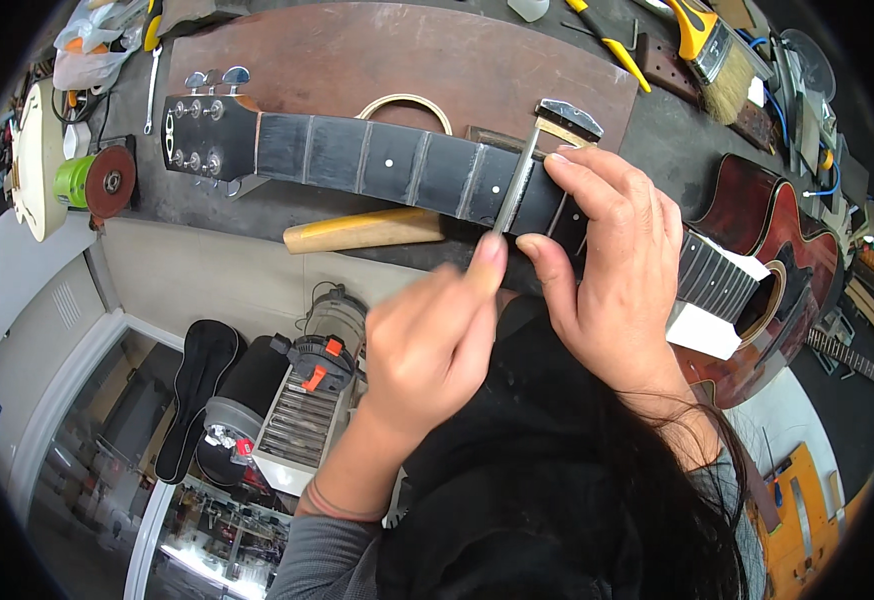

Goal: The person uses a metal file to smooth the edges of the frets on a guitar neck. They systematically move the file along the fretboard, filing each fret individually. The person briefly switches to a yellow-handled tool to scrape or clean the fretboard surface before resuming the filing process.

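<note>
A black guitar neck [347,160] lies across the bench with its tuner-fitted headstock [202,135] at the left. My left hand [427,350], slightly blurred, is closed on a narrow metal file [519,180], which lies crosswise over the fretboard. My right hand [607,260] grips the neck just right of the file, index finger on the upper edge and thumb at the lower. A metal-and-wood piece [569,120] sits behind the file's far end. Under the neck are a brown board [407,50] and, nearer me, a yellowish wooden bar [357,232].
A red-brown acoustic guitar [797,270] lies at the right. A paintbrush [717,70] and tools are at the back right. A sanding disc [112,178], wrench [152,90] and plastic bag [97,50] occupy the left. Below the bench stand a vacuum [322,360] and guitar case [197,400].
</note>
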`<act>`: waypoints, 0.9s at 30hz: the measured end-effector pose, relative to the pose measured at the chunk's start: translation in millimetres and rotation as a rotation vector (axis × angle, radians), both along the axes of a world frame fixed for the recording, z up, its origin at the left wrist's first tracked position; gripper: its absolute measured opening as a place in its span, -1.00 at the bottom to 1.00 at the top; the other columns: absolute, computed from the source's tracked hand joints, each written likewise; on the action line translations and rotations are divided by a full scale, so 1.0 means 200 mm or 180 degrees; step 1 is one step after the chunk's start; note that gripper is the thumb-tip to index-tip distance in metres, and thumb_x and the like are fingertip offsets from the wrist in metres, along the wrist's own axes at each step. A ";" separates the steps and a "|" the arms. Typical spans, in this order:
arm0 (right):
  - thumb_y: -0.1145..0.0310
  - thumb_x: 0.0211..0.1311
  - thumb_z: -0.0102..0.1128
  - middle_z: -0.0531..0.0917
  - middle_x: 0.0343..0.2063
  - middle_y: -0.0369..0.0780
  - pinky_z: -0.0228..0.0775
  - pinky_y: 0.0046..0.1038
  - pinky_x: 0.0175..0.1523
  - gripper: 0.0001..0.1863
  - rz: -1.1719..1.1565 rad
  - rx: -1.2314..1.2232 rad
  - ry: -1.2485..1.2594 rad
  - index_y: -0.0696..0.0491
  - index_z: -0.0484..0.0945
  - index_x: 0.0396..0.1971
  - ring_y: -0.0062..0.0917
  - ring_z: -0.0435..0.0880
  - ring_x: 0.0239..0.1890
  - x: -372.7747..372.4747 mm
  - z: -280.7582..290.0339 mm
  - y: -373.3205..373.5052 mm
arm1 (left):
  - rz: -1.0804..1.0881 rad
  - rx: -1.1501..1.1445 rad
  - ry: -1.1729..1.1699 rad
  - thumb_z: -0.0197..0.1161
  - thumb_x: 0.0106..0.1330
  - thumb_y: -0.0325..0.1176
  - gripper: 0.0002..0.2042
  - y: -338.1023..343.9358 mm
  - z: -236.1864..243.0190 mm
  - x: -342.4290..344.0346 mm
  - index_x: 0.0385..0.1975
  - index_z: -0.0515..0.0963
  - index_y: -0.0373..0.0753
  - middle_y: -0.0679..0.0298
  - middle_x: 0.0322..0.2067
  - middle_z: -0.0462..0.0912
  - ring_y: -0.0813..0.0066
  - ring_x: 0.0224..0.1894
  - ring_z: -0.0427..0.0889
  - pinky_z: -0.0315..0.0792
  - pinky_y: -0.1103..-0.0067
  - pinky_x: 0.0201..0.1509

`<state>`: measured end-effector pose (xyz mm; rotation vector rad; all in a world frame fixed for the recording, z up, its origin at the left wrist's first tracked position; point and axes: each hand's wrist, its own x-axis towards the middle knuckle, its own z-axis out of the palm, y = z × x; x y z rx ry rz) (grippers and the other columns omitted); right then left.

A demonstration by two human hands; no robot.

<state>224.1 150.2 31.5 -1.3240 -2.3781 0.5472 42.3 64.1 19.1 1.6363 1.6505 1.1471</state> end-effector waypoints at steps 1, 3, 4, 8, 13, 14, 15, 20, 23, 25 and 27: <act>0.27 0.19 0.62 0.66 0.25 -0.21 0.36 -0.13 0.34 -0.27 -0.0015 0.0007 -0.0009 -0.03 0.54 0.38 -0.25 0.68 0.19 0.01 0.00 0.00 | -0.0015 -0.0091 0.0040 0.43 0.22 -0.78 -0.52 -0.12 0.01 -0.01 0.19 0.76 -0.38 0.18 -0.57 0.52 0.28 -0.62 0.54 0.45 0.38 -0.49; 0.27 0.20 0.61 0.66 0.25 -0.20 0.36 -0.13 0.33 -0.27 0.0001 0.0020 0.0012 -0.03 0.54 0.38 -0.24 0.68 0.18 -0.01 0.00 0.00 | 0.0036 -0.0147 0.0043 0.43 0.24 -0.77 -0.52 -0.31 0.00 -0.04 0.21 0.76 -0.38 0.19 -0.57 0.51 0.28 -0.62 0.53 0.44 0.38 -0.49; 0.27 0.20 0.61 0.66 0.24 -0.20 0.36 -0.13 0.33 -0.28 0.0015 0.0026 0.0003 -0.03 0.54 0.38 -0.24 0.68 0.18 -0.01 0.01 -0.01 | 0.0014 -0.0159 0.0018 0.43 0.24 -0.77 -0.51 -0.29 0.00 -0.04 0.21 0.76 -0.38 0.19 -0.57 0.51 0.28 -0.62 0.53 0.44 0.38 -0.49; 0.27 0.21 0.61 0.67 0.24 -0.20 0.36 -0.14 0.33 -0.28 0.0013 0.0060 0.0030 -0.03 0.54 0.37 -0.22 0.69 0.18 -0.02 -0.02 -0.01 | 0.0025 -0.0086 -0.0082 0.41 0.27 -0.77 -0.50 -0.01 0.01 0.00 0.26 0.72 -0.40 0.17 -0.55 0.52 0.24 -0.59 0.55 0.44 0.34 -0.47; 0.28 0.22 0.60 0.66 0.25 -0.19 0.36 -0.13 0.33 -0.29 0.0004 0.0061 -0.0018 -0.03 0.54 0.38 -0.21 0.69 0.17 -0.01 0.01 0.00 | -0.0095 -0.0072 0.0059 0.42 0.27 -0.79 -0.55 -0.27 -0.01 -0.04 0.19 0.72 -0.44 0.16 -0.54 0.56 0.25 -0.60 0.56 0.43 0.32 -0.49; 0.30 0.23 0.59 0.66 0.28 -0.17 0.34 -0.11 0.37 -0.30 -0.0016 -0.0078 -0.0038 -0.04 0.56 0.39 -0.19 0.66 0.24 -0.01 0.02 0.00 | -0.0072 -0.0080 0.0051 0.44 0.27 -0.78 -0.58 -0.36 0.01 -0.06 0.15 0.72 -0.45 0.16 -0.53 0.58 0.27 -0.60 0.56 0.44 0.34 -0.49; 0.32 0.25 0.59 0.66 0.31 -0.15 0.31 -0.09 0.41 -0.31 -0.0025 -0.0211 -0.0069 -0.05 0.57 0.39 -0.18 0.63 0.30 -0.02 0.04 -0.01 | -0.0037 -0.0084 0.0034 0.46 0.27 -0.77 -0.61 -0.45 0.03 -0.08 0.11 0.73 -0.45 0.17 -0.52 0.61 0.28 -0.61 0.56 0.46 0.37 -0.49; 0.38 0.19 0.58 0.61 0.42 -0.17 0.04 0.11 0.65 -0.47 0.0159 -0.0110 -0.0497 -0.19 0.76 0.21 -0.09 0.43 0.55 -0.04 0.12 -0.03 | 0.0504 0.0048 -0.0504 0.51 0.32 -0.71 -0.66 -0.48 0.01 -0.10 0.08 0.67 -0.48 0.21 -0.44 0.70 0.51 -0.58 0.54 0.48 0.58 -0.46; 0.42 0.09 0.59 0.61 0.43 -0.20 -0.29 0.33 0.74 -0.64 0.0597 -0.0366 -0.0267 -0.22 0.89 -0.07 0.01 0.28 0.68 0.01 0.20 -0.07 | 0.0404 -0.0002 -0.1204 0.49 0.34 -0.75 -0.44 -0.46 -0.02 -0.16 0.33 0.47 -0.52 0.22 -0.35 0.78 0.70 -0.46 0.58 0.41 0.70 -0.40; 0.47 0.08 0.55 0.65 0.36 -0.21 -0.30 0.36 0.73 -0.70 0.0648 -0.0525 -0.0266 -0.18 0.86 -0.17 0.01 0.29 0.66 0.03 0.25 -0.09 | 0.0548 -0.0029 -0.1345 0.47 0.36 -0.76 -0.45 -0.40 -0.02 -0.16 0.33 0.45 -0.51 0.23 -0.37 0.77 0.70 -0.46 0.59 0.42 0.70 -0.40; 0.50 0.11 0.51 0.67 0.31 -0.20 -0.29 0.36 0.73 -0.70 0.0487 -0.0446 -0.0301 -0.14 0.83 -0.14 0.01 0.32 0.65 0.05 0.26 -0.10 | 0.0630 -0.0197 -0.1752 0.42 0.40 -0.75 -0.48 -0.36 0.02 -0.17 0.33 0.41 -0.50 0.20 -0.39 0.75 0.68 -0.46 0.63 0.46 0.71 -0.37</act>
